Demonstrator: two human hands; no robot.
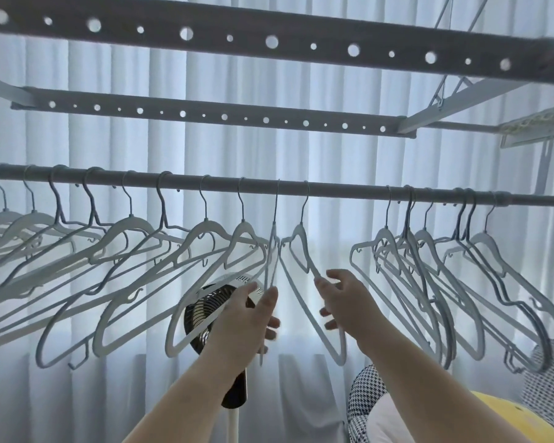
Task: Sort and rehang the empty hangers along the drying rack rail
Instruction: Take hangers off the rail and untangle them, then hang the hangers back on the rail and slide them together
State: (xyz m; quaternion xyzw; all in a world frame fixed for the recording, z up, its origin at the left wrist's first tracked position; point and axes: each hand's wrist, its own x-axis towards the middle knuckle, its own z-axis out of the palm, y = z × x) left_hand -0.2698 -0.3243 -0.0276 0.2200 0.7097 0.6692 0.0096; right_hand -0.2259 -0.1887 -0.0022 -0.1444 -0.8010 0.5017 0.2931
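In the middle of the frame the left hand (pixel 248 318) pinches one hanger (pixel 272 251) and the right hand (pixel 346 302) grips another hanger (pixel 301 247) on the rail (pixel 333 189); they look light, stiff, best held low.

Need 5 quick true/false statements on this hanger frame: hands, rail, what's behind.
1. Both hands are on hangers that hang from the round rail. True: the left hand grips the edge-on hanger, the right hand the one beside it.
2. Clothes hang on several hangers. False: every hanger in view is empty.
3. A fan stands behind the left hand. True.
4. The two perforated bars above carry hangers. False: both are bare.
5. The rail is free of hangers to the right of the hands. False: a cluster hangs there.
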